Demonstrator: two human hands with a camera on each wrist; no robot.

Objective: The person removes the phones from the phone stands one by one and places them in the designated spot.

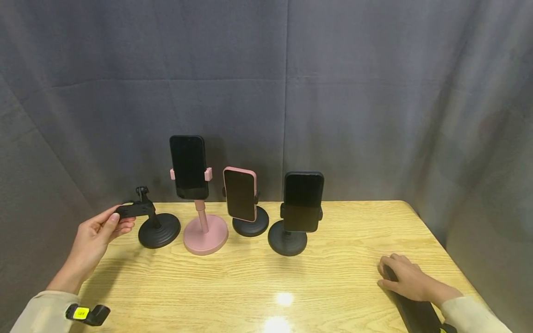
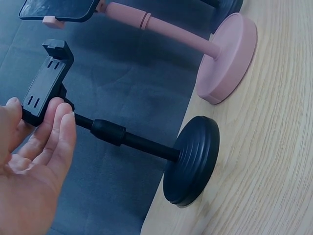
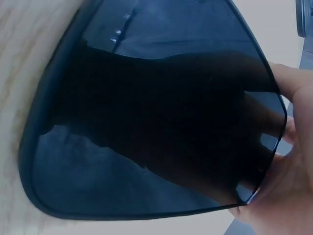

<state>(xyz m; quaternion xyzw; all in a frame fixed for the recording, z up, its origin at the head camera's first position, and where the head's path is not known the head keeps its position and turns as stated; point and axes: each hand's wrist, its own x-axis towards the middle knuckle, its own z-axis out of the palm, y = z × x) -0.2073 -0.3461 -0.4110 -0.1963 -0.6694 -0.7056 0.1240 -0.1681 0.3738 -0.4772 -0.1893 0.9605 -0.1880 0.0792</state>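
Observation:
At the left, my left hand [image 1: 92, 240] pinches the clamp [image 2: 45, 90] of a black phone stand between thumb and fingers. That clamp holds no phone, and the stand's round base [image 1: 160, 231] rests on the table. At the right, my right hand [image 1: 404, 277] grips the end of a dark phone [image 1: 416, 314], thumb on one side and fingers on the other. Close up in the right wrist view, the phone's glossy black screen [image 3: 146, 122] fills most of the picture and reflects a dark arm shape.
Beside the black stand, a pink stand [image 1: 206, 236] holds a black phone [image 1: 189, 166]. Further right, a black stand [image 1: 251, 224] bears a pink-edged phone [image 1: 241, 194], and another [image 1: 287, 240] bears a dark phone [image 1: 303, 201]. A grey curtain [image 1: 354, 115] hangs behind the wooden table [image 1: 208, 291].

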